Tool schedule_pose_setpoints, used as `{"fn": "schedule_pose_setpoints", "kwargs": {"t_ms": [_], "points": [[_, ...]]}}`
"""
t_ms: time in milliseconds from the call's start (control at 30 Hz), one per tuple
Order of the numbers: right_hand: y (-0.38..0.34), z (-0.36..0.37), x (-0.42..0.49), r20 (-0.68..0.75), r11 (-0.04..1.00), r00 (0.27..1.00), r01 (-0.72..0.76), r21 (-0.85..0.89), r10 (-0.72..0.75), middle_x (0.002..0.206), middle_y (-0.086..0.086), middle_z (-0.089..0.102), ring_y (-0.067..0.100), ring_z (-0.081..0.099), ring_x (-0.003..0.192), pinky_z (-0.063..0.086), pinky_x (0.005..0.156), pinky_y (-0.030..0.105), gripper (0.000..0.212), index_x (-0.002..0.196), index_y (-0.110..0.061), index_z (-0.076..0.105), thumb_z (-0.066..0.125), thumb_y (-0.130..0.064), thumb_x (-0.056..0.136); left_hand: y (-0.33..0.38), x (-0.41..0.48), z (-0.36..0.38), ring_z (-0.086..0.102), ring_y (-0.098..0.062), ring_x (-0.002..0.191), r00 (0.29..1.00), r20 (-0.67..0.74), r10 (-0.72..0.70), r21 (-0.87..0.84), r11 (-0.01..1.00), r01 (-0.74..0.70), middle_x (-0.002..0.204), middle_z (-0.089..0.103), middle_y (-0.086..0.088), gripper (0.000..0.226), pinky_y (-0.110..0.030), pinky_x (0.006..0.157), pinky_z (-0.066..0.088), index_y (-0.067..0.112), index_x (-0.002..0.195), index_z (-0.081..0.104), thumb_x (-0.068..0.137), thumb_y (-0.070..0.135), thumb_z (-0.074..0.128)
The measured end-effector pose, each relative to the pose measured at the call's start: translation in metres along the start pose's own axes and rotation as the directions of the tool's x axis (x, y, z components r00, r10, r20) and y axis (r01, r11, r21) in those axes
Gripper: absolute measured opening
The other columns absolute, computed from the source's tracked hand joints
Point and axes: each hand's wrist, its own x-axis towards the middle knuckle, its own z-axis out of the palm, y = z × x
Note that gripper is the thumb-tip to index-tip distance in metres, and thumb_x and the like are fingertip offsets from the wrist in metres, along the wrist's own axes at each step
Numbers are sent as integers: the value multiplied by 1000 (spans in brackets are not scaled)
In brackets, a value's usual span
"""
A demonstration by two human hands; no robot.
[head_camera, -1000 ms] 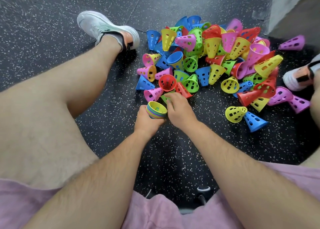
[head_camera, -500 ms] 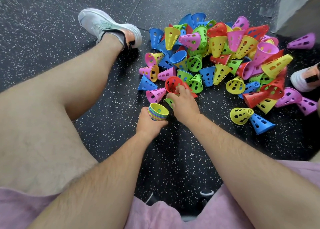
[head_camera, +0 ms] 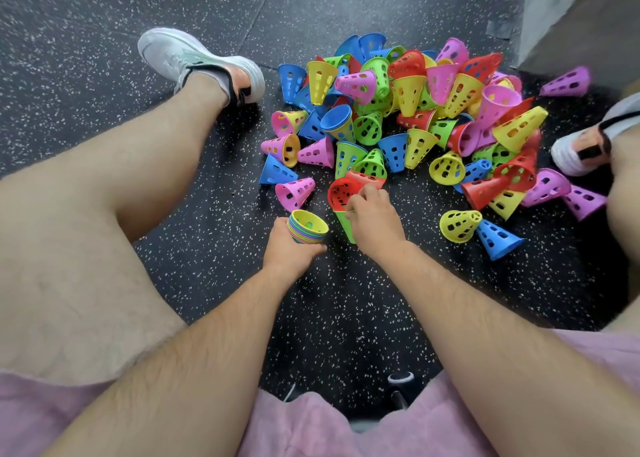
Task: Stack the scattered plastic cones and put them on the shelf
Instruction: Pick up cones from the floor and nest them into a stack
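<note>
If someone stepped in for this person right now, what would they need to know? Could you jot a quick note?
Left hand: grips the stack of nested cones, yellow one on top, mouth up.
Right hand: pinches the rim of a red cone at the pile's near edge; a green cone lies under the hand.
Pile of loose cones: on the speckled floor.
Done: several cones nested.
Left: most of the pile to stack, then all of it to put away.
</note>
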Motion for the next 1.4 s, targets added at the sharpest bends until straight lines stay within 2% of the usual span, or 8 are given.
{"fn": "schedule_pose_setpoints", "kwargs": {"t_ms": [200,333,567,700,900,1100,1233,1400], "points": [[3,-22,-13,-177,862,969,-62,503,173,111,2,53,25,53,105,47,91,39,10,106,-18,63,57,-23,100,7,-4,12,67,-21,96,999,31,33,0,999,-33,108,66,-4,64,-33,84,51,21,109,50,65,20,95],[2,-37,-19,-244,853,957,-6,523,157,99,0,50,22,53,95,45,81,33,12,107,-20,65,58,-25,100,14,-9,17,68,-23,94,997,47,62,-4,998,-62,104,68,-6,57,-38,88,54,22,103,51,65,17,94],[-6,-34,-33,-122,807,992,71,586,1,106,-2,51,14,53,107,41,97,25,9,101,-16,70,66,-20,95,24,-15,20,73,-23,84,994,70,86,-96,992,-79,92,74,-2,55,-39,77,59,26,97,60,50,34,89],[-15,-19,-32,-34,819,997,79,568,-72,107,-1,58,13,57,100,48,95,33,15,108,-18,67,58,-20,96,19,-13,16,56,-6,58,996,54,68,-116,991,-61,69,69,5,31,-23,62,50,20,75,65,62,11,92],[-21,-7,-17,69,929,996,30,370,-60,123,7,57,26,51,115,42,100,39,29,114,-12,69,47,-5,96,1,-6,8,67,-20,80,999,-10,-52,-49,997,51,95,71,-5,57,-34,77,54,16,103,56,61,16,94],[-31,11,-12,228,992,971,51,117,-77,155,-3,38,28,34,133,37,111,46,41,128,-20,66,45,-11,94,-5,0,-1,68,-20,87,994,-7,-110,-32,993,110,100,69,-2,65,-32,79,54,18,108,52,58,22,93],[-36,14,-8,248,997,965,73,37,-80,161,-7,30,27,33,134,37,109,44,46,138,-23,56,45,-14,95,-10,6,0,71,-19,85,993,-5,-115,-17,993,114,99,72,-3,74,-35,79,58,16,108,58,43,36,86],[-36,11,-3,139,998,989,48,50,-54,159,-4,33,29,39,130,39,107,43,50,142,-13,49,47,-9,92,-10,4,0,68,-22,94,994,-9,-109,7,994,109,105,68,-3,65,-34,86,53,17,108,52,60,24,95]]}}
